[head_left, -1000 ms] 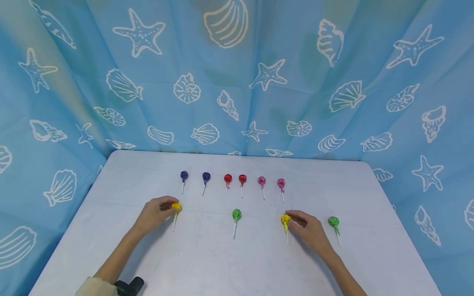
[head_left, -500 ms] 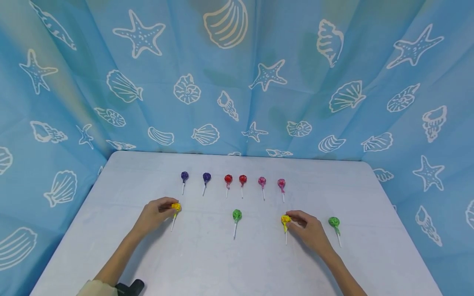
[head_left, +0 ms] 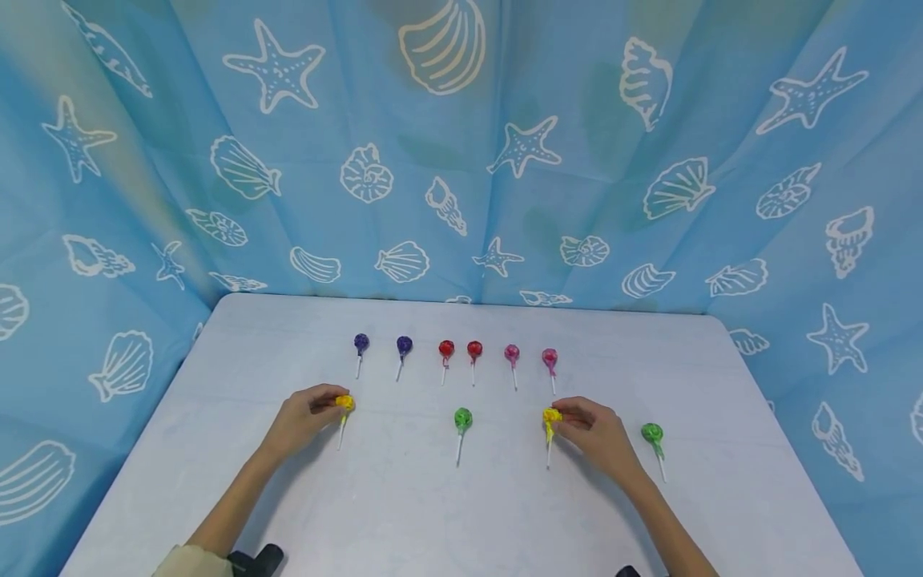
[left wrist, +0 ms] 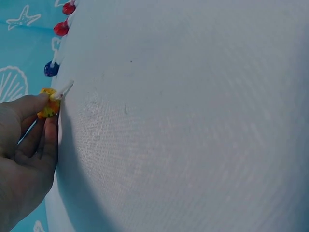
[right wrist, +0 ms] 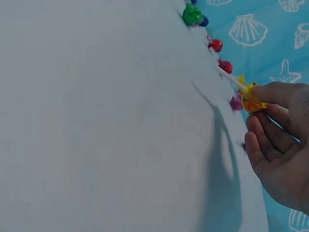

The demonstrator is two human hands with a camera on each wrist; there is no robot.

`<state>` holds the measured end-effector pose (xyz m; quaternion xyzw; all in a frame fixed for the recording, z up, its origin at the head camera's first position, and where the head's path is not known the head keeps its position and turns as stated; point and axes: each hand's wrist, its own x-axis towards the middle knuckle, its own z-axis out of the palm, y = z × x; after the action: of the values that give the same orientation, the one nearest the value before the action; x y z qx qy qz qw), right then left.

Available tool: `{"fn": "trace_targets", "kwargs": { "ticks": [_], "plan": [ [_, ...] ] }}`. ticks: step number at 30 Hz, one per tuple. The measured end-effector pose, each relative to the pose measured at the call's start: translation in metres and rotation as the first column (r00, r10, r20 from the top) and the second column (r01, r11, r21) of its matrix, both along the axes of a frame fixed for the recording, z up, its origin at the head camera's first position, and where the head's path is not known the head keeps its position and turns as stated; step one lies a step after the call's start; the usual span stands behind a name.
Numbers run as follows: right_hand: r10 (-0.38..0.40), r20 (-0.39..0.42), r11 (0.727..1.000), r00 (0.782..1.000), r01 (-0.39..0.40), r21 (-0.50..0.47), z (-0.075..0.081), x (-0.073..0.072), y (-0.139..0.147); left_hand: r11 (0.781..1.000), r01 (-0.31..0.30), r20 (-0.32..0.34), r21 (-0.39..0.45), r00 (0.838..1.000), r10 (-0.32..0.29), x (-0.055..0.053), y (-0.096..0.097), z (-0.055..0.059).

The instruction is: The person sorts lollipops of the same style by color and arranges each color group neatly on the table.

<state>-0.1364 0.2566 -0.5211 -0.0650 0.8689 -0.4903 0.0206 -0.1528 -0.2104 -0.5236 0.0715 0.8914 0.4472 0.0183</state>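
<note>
My left hand [head_left: 306,418] pinches the head of a yellow lollipop [head_left: 345,403] at the left of the table; in the left wrist view thumb and fingers close on its yellow wrapper [left wrist: 48,110]. On the right, my right hand [head_left: 600,433] pinches a second yellow lollipop [head_left: 551,416] by its head, its white stick pointing down toward me. The right wrist view shows this lollipop [right wrist: 254,103] off the table, its shadow apart from it. Between the hands lies a green lollipop [head_left: 463,418]; another green lollipop [head_left: 652,433] lies right of my right hand.
Along the back of the white table [head_left: 404,513] runs a row of lollipops: two purple [head_left: 405,344], two red [head_left: 446,349] and two pink [head_left: 512,353]. A blue curtain [head_left: 461,160] with shell prints hangs behind and at both sides.
My right hand has moved slightly up and to the left with its yellow lollipop. The left hand and its lollipop stay nearly in place.
</note>
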Motion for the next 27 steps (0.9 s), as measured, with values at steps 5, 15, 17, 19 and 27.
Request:
{"fn": "trace_targets", "kwargs": {
  "ticks": [5,15,17,19,27],
  "plan": [
    [0.020,-0.007,0.999,1.000,-0.020,-0.044,0.013,-0.012,-0.021,1.000,-0.003,-0.003,-0.016,1.000,0.003,0.000,0.000,-0.001],
    [0.085,-0.044,0.994,0.995,-0.088,-0.060,0.030,-0.028,-0.083,0.999,-0.010,0.034,0.036,0.999,0.009,0.001,0.002,0.001],
    [0.096,-0.054,0.994,0.994,-0.099,-0.047,0.031,-0.030,-0.096,1.000,-0.011,0.035,0.027,0.999,0.010,0.001,0.002,0.001],
    [0.112,-0.061,0.992,0.992,-0.115,-0.042,0.032,-0.032,-0.110,1.000,-0.016,0.041,0.022,0.999,0.015,0.001,0.001,0.001],
    [0.164,-0.042,0.986,0.986,-0.165,-0.021,0.032,-0.036,-0.159,0.999,-0.026,0.061,0.039,0.998,0.024,0.002,0.001,0.001]
  ]
}}
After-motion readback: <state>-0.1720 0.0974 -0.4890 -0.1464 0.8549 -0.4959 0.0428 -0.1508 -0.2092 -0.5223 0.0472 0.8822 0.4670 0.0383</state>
